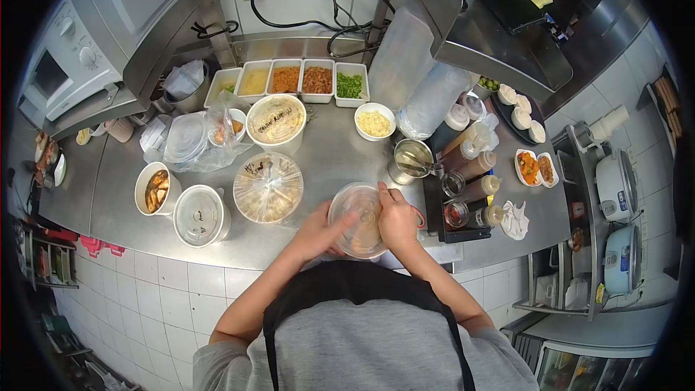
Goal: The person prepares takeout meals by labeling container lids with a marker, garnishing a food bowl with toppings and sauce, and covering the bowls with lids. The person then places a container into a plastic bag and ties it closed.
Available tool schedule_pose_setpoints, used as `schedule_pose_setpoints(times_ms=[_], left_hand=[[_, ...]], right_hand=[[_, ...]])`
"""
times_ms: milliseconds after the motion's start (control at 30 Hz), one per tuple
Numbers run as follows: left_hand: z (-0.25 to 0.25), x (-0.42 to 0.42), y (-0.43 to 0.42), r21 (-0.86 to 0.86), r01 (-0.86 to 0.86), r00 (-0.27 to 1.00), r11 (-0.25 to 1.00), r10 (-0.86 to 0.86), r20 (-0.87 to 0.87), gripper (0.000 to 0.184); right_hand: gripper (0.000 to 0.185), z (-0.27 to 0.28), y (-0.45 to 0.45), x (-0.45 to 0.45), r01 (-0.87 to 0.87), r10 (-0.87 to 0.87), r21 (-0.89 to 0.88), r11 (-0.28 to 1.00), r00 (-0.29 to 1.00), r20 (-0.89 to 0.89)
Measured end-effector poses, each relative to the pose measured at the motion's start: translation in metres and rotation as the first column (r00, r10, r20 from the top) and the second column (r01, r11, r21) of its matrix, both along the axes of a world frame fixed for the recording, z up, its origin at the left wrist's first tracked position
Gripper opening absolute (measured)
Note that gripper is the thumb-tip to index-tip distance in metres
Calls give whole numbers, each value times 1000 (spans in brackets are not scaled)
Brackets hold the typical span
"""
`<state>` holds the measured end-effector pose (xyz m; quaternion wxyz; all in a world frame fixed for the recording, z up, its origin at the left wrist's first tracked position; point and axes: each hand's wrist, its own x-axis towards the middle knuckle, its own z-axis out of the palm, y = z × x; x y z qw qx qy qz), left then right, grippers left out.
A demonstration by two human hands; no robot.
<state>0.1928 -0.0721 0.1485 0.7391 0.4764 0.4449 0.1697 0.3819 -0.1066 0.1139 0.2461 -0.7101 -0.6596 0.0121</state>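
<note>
A round plastic container with a clear lid (360, 237) is in front of my body at the counter's front edge. My left hand (323, 234) grips its left side, some fingers wrapped low and others, slightly blurred, lying over the lid. At the right rim, my right hand (398, 219) is closed on the edge of the lid. Part of a red loop (420, 218) shows beside my right wrist; the rest is hidden. Left of the container sits a round tub under wrinkled clear film (268, 188), with handwriting on top.
Several topping trays (318, 80) line the back wall. A lidded, labelled tub (276, 119), a white bowl of pale yellow bits (375, 122) and a metal pot (412, 161) stand closer. Sauce bottles (474, 166) crowd a black rack at right. White tubs (202, 216) stand left.
</note>
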Motion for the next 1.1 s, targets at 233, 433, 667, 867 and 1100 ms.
schedule_pose_setpoints(times_ms=[233, 433, 667, 867, 1100], left_hand=[[-43, 5, -1, 304, -91, 996, 948, 83, 39, 62], [-37, 5, 1, 349, -88, 989, 933, 40, 144, 57], [-33, 23, 20, 544, 1, 925, 839, 206, -318, 44], [-35, 29, 23, 594, 0, 916, 804, 239, -324, 37], [-47, 36, 39, 695, 38, 896, 718, 283, -341, 27]], right_hand=[[52, 8, -1, 4, -152, 161, 61, 987, 970, -184], [60, 12, -3, 2, -162, 135, -165, 973, 977, -166], [62, 24, -1, -1, -120, 112, -321, 939, 993, -43], [61, 20, 2, 2, -144, 157, -284, 948, 987, 22], [56, 6, 14, 1, -118, 106, -151, 981, 991, -84]])
